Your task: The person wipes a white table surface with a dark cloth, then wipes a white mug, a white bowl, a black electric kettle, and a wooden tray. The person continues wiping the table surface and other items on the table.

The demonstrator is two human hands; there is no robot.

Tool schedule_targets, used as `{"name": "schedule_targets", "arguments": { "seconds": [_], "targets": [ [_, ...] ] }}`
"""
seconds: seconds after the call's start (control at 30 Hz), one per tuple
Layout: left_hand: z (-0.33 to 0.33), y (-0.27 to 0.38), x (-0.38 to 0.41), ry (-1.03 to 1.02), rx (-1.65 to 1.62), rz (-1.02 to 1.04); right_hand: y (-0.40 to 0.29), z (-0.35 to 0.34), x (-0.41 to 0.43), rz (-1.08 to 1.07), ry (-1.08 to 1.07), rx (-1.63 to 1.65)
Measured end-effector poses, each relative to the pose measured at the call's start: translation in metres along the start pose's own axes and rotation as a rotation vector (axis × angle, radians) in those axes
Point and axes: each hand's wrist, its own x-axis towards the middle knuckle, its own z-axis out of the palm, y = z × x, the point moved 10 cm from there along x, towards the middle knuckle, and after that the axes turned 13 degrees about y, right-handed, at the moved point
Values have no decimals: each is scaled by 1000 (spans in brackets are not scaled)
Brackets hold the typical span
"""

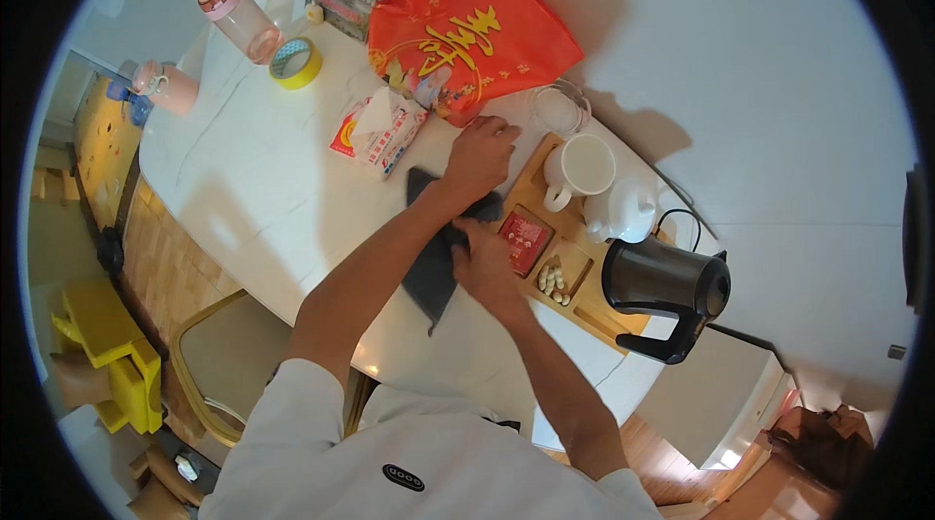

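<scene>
A dark grey cloth (431,275) lies partly folded on the white marbled table (292,177). Over its upper end reaches my left hand (478,158), fingers curled close to the base of a red plastic bag (467,31); whether it holds anything cannot be made out. My right hand (486,257) has its thumb and forefinger at the cloth's right edge, beside a wooden tray (529,177). That tray carries a white mug (581,166), a white teapot (624,209), a red packet (524,239) and several peanuts (553,279) in a recess.
A black electric kettle (657,279) stands at the tray's right end. Beyond the cloth are a tissue pack (380,133), yellow tape (294,63) and a pink-lidded bottle (241,20). A glass container (560,107) sits near the wall. A chair (230,352) is by the near-left edge.
</scene>
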Motion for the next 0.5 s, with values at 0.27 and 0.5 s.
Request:
{"name": "schedule_targets", "arguments": {
  "seconds": [0.27, 0.5],
  "targets": [
    [81, -11, 26, -327, 314, 87, -6, -8, -32, 81, -32, 66],
    [92, -28, 33, -333, 231, 5, 11, -14, -51, 130, -6, 55]
  ]
}}
